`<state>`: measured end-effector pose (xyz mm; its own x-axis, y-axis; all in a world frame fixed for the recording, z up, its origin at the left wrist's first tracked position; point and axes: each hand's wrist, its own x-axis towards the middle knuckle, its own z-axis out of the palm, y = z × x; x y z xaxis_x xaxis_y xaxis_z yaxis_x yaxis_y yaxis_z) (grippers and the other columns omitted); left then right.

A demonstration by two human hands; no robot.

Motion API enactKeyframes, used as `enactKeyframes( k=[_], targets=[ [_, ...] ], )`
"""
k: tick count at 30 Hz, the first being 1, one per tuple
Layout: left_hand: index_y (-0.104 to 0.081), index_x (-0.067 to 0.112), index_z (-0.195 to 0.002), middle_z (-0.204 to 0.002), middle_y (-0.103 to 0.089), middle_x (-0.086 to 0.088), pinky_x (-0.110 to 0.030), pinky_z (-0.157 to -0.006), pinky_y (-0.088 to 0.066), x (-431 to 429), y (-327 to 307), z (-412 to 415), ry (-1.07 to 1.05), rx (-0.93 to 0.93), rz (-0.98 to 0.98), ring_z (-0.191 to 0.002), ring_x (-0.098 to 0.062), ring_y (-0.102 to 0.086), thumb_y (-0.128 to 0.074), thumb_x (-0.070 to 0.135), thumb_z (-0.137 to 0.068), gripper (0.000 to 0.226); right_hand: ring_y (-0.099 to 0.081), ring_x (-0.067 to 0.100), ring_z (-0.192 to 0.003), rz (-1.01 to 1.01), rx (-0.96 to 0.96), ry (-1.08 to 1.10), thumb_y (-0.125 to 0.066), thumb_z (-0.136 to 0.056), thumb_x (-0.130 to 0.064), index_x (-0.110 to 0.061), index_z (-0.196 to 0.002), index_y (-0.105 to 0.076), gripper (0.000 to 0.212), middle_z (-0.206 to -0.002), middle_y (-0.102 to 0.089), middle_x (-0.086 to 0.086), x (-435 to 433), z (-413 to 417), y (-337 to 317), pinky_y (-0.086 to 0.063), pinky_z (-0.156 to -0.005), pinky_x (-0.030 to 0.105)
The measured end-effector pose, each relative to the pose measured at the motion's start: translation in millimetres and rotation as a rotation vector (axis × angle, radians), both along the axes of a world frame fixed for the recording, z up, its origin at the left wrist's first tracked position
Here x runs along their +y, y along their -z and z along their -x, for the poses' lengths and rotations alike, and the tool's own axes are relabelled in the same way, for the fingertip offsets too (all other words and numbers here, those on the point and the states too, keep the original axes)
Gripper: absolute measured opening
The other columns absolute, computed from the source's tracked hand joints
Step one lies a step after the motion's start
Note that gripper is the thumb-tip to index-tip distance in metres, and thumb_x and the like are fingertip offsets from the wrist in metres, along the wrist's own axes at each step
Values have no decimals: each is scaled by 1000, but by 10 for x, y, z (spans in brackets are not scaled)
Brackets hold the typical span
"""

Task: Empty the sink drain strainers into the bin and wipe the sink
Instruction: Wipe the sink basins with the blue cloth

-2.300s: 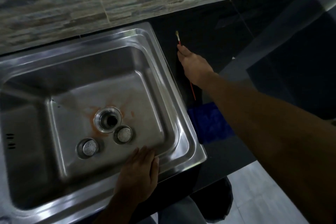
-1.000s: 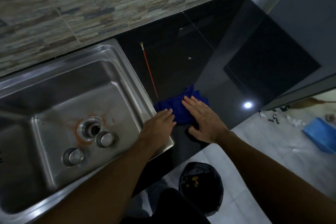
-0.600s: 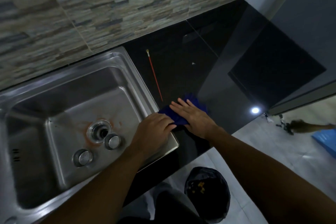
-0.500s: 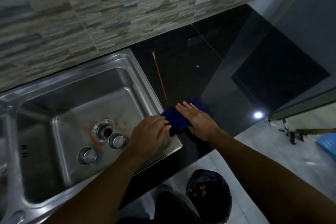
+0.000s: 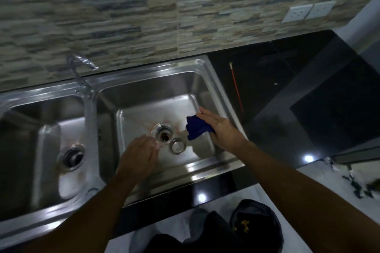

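Note:
A steel double sink (image 5: 207,72) fills the view. The right basin has an open drain hole (image 5: 163,135) ringed by orange stains, and one round strainer (image 5: 177,146) lies just right of it. My right hand (image 5: 223,131) is down in this basin, shut on a bunched blue cloth (image 5: 197,128) held against the basin floor right of the drain. My left hand (image 5: 139,157) hovers palm down over the floor left of the drain, fingers stretched out and blurred. It hides whatever lies below it. A black-bagged bin (image 5: 257,226) stands on the floor below the counter.
The left basin's drain (image 5: 71,157) has its fitting in place. A tap (image 5: 79,65) rises between the basins. A thin red brush (image 5: 236,89) lies on the black counter (image 5: 298,98) right of the sink. Wall sockets (image 5: 308,12) sit at the upper right.
My right hand has lifted the blue cloth off the counter and carried it left into the right basin. My left hand has left the sink rim and moved down over the basin floor.

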<state>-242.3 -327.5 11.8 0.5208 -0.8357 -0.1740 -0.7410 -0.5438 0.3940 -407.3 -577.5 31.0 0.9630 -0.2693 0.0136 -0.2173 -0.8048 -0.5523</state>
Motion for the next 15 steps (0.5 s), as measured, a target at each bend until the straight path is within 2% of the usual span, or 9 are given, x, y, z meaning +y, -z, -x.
enactKeyframes(
  k=[3,5,7,10,12,13,15],
  targets=[
    [-57,7,-136,-145,-54,-14,-43,-122,-28,631,45,-273,-76,-26,-14,-140,-30,-44,-29,37,-99,56,-49,32,-138,-43,31,61,-58,-88,9,-10,-146,-49,61,-156,-42,13,558,-491,78,-38,-116,43],
    [-47,8,-145,-154,-45,-12,-45,-125,-22,1078,113,-442,-125,-19,5,-148,-28,-33,-30,39,-101,57,-51,32,-135,-52,67,88,-58,-89,6,-11,-144,-52,58,-152,-47,14,942,-804,129,-35,-118,34],
    [-41,7,-149,-156,-41,-14,-47,-126,-20,1502,199,-611,-123,-9,-9,-150,-28,-31,-23,42,-102,61,-56,33,-128,-79,32,110,-59,-88,7,-7,-139,-57,53,-143,-56,17,1299,-1116,172,-36,-115,29],
    [-40,6,-150,-158,-39,-15,-47,-125,-20,2086,321,-843,-168,24,-28,-151,-29,-29,-21,43,-99,66,-61,33,-121,-123,-25,207,-61,-86,7,-9,-137,-59,53,-136,-62,14,1831,-1566,198,-40,-112,32],
    [-40,5,-150,-157,-40,-17,-48,-124,-22,2412,372,-961,-189,47,-44,-149,-33,-33,-24,42,-98,66,-60,30,-122,-152,-71,239,-61,-85,9,-10,-139,-56,58,-137,-61,13,2164,-1812,229,-36,-110,21],
    [-42,3,-149,-155,-42,-18,-49,-123,-23,2556,396,-1010,-198,56,-55,-147,-35,-36,-26,41,-98,65,-57,29,-126,-179,-64,234,-60,-86,9,-12,-142,-52,60,-142,-57,12,2316,-1912,250,-35,-111,22],
    [-46,2,-146,-152,-46,-19,-49,-123,-25,2805,412,-1084,-231,57,-101,-144,-35,-41,-26,44,-97,68,-50,29,-135,-197,12,203,-56,-90,6,-14,-147,-47,61,-153,-45,11,2601,-2055,316,-37,-115,34]
  ],
)
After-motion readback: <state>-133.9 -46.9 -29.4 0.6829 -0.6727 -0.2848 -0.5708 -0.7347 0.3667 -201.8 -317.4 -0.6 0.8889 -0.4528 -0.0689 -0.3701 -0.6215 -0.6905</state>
